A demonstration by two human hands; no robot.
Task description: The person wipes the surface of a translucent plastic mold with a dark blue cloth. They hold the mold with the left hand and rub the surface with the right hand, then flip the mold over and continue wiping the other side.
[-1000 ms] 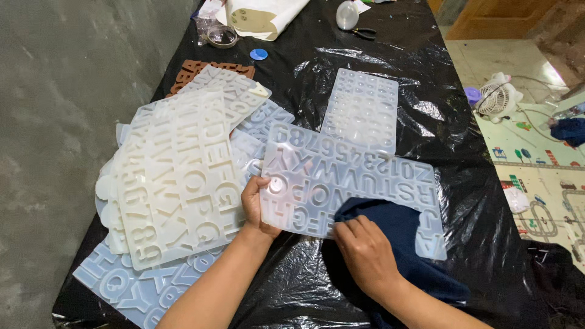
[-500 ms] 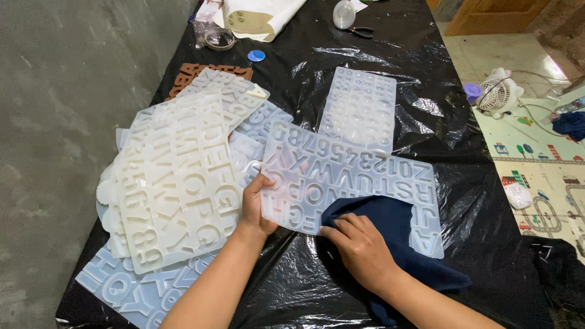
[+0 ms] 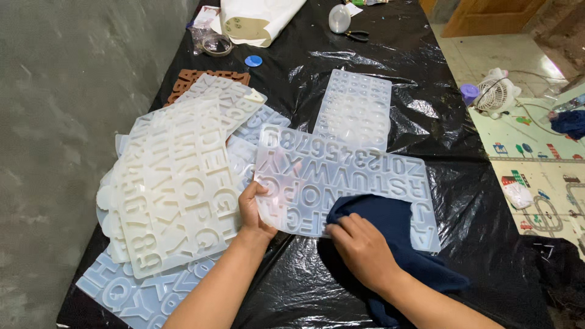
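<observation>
A translucent silicone mold [image 3: 341, 173] with raised letter and number shapes lies on the black plastic-covered table [image 3: 426, 122]. My left hand [image 3: 253, 210] grips its near left edge, thumb on top. My right hand [image 3: 359, 250] presses a dark blue cloth [image 3: 390, 222] onto the mold's near side. The cloth covers part of the mold's lower rows and trails off towards me on the right.
A stack of several similar white letter molds [image 3: 177, 183] lies left of my hands. A dotted clear mold [image 3: 356, 109] sits beyond. A brown mold [image 3: 195, 79], blue lid [image 3: 253, 61], pliers [image 3: 356, 35] and white bag [image 3: 256, 18] are at the far end. A small fan [image 3: 495, 94] stands on the floor.
My right hand and the blue cloth have slid leftward across the mold's near edge. My left hand has kept its grip on the mold.
</observation>
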